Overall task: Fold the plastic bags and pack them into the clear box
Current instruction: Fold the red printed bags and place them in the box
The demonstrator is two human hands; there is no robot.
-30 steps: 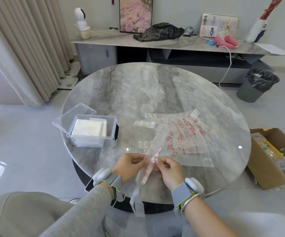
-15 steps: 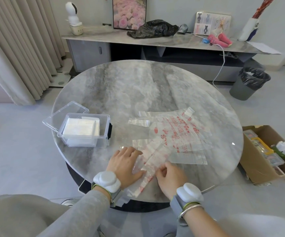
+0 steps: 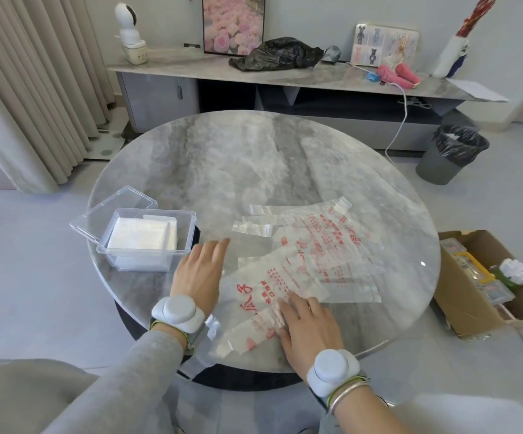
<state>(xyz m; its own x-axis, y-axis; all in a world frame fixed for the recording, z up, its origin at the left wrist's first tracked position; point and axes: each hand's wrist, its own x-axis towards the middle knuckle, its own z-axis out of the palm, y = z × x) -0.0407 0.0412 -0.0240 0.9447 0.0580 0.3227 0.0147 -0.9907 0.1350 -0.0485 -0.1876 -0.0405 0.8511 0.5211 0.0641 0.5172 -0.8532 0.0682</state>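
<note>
1. Grey-veined round table (image 3: 254, 170) carries the bag in hand (image 3: 263, 296) at its near edge, straight in front of the person. It is clear film with red print, lying flat, with its long axis slanting from near-left to far-right (one clear end seems to trail off the rim by the left wrist).
2. The right hand (image 3: 307, 330) presses the bag's near part with straight, spread fingers. The left hand (image 3: 199, 274) lies flat, palm down, at the bag's left edge and grasps nothing. I cannot tell whether clear film sits under it.
3. The clear box (image 3: 141, 261) stands to the left, slightly farther out, just beside the left hand, so that hand is the nearer one. It is open, with its lid (image 3: 113, 208) behind it and a white folded stack (image 3: 142, 234) inside.
4. Judging from this, the next fold runs across the slanted axis, and the packet then goes left.
5. More flat bags (image 3: 323, 233) lie overlapped beyond, to the far right.
6. Around the table are a cardboard box (image 3: 460, 296) on the floor at right, a lined bin (image 3: 451, 155), a sideboard (image 3: 285, 79) behind and a curtain (image 3: 34, 89) at left.
</note>
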